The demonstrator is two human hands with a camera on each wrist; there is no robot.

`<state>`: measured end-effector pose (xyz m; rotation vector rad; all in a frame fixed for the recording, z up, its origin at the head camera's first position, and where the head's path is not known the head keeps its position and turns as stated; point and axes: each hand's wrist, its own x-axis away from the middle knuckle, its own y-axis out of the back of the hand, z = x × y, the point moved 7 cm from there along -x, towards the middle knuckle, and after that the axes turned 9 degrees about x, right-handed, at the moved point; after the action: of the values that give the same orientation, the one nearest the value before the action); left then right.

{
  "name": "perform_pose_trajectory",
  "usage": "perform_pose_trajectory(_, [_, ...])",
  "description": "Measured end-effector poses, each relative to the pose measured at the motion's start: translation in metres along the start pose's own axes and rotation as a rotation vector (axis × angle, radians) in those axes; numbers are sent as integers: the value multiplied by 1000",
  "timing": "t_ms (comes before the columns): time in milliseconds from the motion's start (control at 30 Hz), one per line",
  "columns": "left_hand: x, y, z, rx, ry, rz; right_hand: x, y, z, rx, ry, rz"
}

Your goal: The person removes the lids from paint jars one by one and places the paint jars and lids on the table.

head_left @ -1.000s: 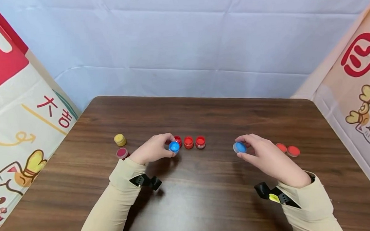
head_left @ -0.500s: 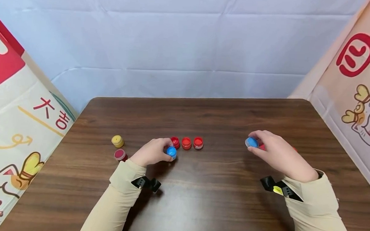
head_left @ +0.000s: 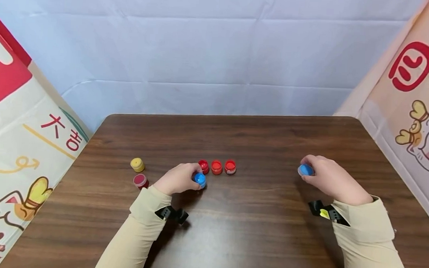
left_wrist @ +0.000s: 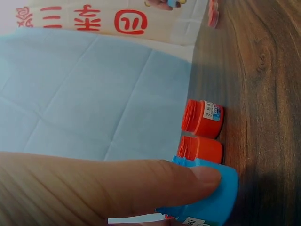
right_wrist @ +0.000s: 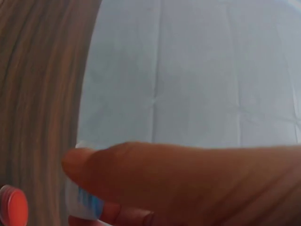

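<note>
In the head view my left hand (head_left: 177, 179) pinches an uncapped blue paint jar (head_left: 200, 181) between thumb and fingers, low over the table. The thumb lies along the jar's side in the left wrist view; whether the jar's base touches the wood I cannot tell. Three uncapped red paint jars (head_left: 217, 168) stand in a row just behind it. Over at the right, my right hand (head_left: 328, 176) grips a blue jar lid (head_left: 306, 170) by its rim, above the table. A red lid (right_wrist: 18, 207) lies below that hand in the right wrist view.
A yellow jar (head_left: 137, 165) and a capped dark red jar (head_left: 140, 181) stand left of my left hand. The brown wooden table (head_left: 235, 138) ends at a pale cloth backdrop (head_left: 217, 59). Printed cloths hang at both sides. Red lids (left_wrist: 213, 16) lie far right.
My right hand has carried the blue lid to the right, now covering the red lids in the head view. My left hand has brought the blue jar slightly nearer, away from the red jars.
</note>
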<state>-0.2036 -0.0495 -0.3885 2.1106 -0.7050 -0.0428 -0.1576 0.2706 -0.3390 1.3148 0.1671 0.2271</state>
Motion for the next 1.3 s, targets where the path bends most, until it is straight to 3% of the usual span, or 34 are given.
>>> perform_pose_trajectory(533, [-5,0,5,-55,54,-35,-7,-34,-15,-16,-67,239])
perform_pose_trajectory(1300, [-7,0,15,-51,105,-28,-11,-47,-21,-32,-51,285])
